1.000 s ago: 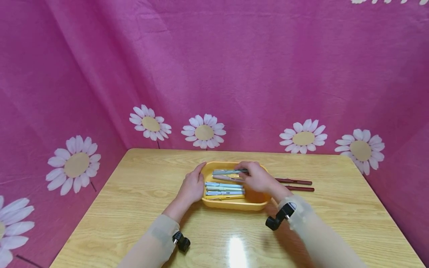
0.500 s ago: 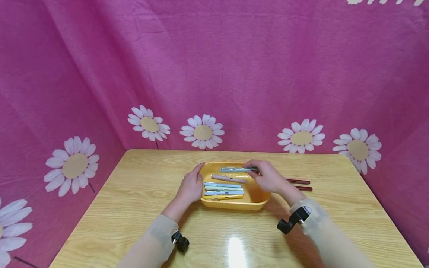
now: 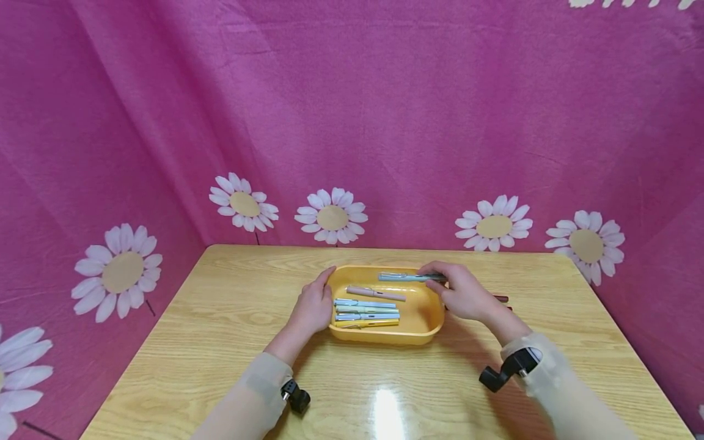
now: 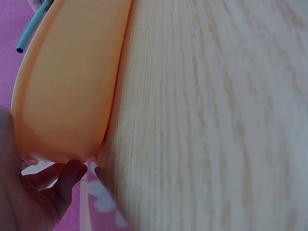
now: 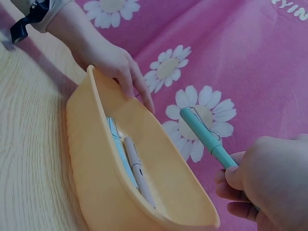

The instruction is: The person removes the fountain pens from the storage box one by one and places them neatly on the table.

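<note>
The teal pen (image 3: 409, 277) lies level, its long axis across the frame, clip end pointing left, above the far rim of the yellow tray (image 3: 434, 318) at frame centre. The right hand (image 3: 464, 293) pinches its right end in curled fingertips. The left hand (image 3: 313, 305) rests straight-fingered against the tray's left wall.

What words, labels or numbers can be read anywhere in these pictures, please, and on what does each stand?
"RYIN": white capital letters on the pink backdrop cloth, cut off by the top right edge of the right wrist view, so the word may be longer.
Teal pen in the right hand: no readable marking.
Yellow tray and the pens in it: no text shows.
</note>
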The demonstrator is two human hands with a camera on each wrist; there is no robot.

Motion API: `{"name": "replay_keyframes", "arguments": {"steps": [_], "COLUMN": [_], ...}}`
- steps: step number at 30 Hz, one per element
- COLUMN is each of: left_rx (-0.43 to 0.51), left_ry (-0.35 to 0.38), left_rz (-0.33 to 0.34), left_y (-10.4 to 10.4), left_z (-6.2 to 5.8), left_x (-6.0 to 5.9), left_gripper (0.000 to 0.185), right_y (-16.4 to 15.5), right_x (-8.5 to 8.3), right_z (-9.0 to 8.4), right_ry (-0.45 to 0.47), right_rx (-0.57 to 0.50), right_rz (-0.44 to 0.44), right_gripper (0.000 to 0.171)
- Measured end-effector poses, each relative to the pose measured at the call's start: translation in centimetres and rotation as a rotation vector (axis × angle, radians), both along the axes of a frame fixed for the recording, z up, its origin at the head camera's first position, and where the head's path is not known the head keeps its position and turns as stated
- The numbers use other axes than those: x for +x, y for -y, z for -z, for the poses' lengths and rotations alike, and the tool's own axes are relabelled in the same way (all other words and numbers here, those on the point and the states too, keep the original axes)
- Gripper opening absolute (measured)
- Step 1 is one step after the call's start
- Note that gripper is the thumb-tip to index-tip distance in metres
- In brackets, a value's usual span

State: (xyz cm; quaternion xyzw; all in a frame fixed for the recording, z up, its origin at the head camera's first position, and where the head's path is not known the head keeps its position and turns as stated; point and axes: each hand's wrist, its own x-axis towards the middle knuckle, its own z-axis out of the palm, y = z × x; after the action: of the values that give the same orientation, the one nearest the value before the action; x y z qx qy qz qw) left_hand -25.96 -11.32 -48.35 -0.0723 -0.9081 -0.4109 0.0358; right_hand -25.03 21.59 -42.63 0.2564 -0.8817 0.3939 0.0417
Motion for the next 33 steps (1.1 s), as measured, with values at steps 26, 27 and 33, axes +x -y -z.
{"name": "replay_keyframes", "arguments": {"steps": [26,27,33], "left_rx": [-0.014,-0.015,-0.013], "left_ry": [-0.003,-0.004,-0.008], "left_rz": [0.0,-0.001,-0.003], "left_y": [0.0,0.0,0.0], "left_z": [0.2,0.2,0.3], "left_x": [-0.1,-0.2,-0.3], "left_gripper": [0.051,0.051,0.051], "right_y": [-5.1,-5.4,-6.7], "right_x": [3.2,3.3,3.8], "right_z": [0.0,0.0,0.3], "right_ry": [-0.019,-0.036,-0.035], "right_rx": [-0.038,-0.009,-0.01], "right_rz": [0.066,0.081,0.114], "right_gripper": [0.019,0.019,0.018]}}
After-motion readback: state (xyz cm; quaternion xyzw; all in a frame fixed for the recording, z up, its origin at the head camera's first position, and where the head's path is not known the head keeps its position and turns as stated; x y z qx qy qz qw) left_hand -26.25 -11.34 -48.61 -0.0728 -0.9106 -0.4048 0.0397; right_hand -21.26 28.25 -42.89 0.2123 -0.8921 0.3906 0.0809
